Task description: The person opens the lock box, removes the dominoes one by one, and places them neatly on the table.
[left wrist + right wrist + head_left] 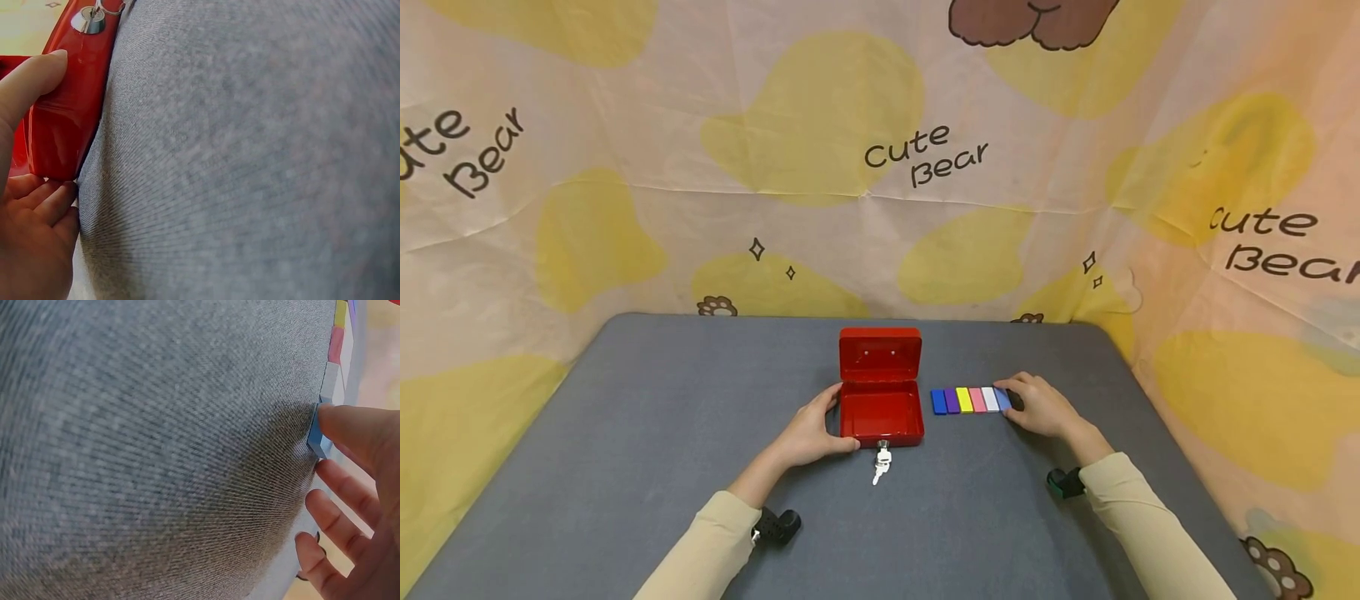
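A red metal cash box stands with its lid raised, and its inside is bare. Keys hang from the lock on its front. My left hand grips the box's left side, thumb on the front wall and fingers along the side wall, as the left wrist view shows. To the right of the box, my right hand pinches a light blue block between thumb and forefinger; its other fingers are spread. This block is at the right end of a row, slightly skewed against the white block.
Left of the white block lie a pink block, a yellow block, a purple block and a dark blue block, side by side. The grey tabletop meets a printed cloth at the back and sides.
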Demonstrator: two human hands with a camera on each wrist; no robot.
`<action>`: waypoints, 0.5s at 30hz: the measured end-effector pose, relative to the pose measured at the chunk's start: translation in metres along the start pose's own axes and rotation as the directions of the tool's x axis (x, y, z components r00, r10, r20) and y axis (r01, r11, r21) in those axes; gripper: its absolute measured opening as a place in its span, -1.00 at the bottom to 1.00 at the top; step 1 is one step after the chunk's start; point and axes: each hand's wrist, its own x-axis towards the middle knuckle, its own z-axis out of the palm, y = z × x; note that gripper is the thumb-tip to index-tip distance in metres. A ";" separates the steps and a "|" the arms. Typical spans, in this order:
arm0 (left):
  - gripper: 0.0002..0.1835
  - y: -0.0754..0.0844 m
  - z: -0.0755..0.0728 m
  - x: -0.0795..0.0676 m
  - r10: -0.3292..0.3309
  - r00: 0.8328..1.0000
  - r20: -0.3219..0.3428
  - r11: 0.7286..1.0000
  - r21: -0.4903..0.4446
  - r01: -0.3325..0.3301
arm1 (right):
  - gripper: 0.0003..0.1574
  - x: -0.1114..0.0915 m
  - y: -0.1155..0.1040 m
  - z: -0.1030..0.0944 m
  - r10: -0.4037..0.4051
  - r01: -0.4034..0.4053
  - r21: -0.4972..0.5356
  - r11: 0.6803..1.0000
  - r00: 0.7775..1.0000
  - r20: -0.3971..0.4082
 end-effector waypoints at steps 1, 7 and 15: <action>0.02 0.000 0.000 0.000 0.000 1.000 0.000 1.000 0.004 0.000 | -0.44 0.000 -0.001 -0.001 0.003 -0.003 0.005 1.000 1.000 0.001; 0.04 0.003 -0.003 -0.002 -0.013 1.000 0.012 1.000 0.023 0.013 | -0.44 0.000 0.001 -0.004 0.008 -0.008 0.009 1.000 1.000 -0.004; 0.04 0.002 -0.012 -0.003 0.009 0.998 0.063 0.999 0.038 -0.011 | -0.47 0.004 -0.003 -0.009 0.002 -0.001 0.022 1.000 1.000 -0.027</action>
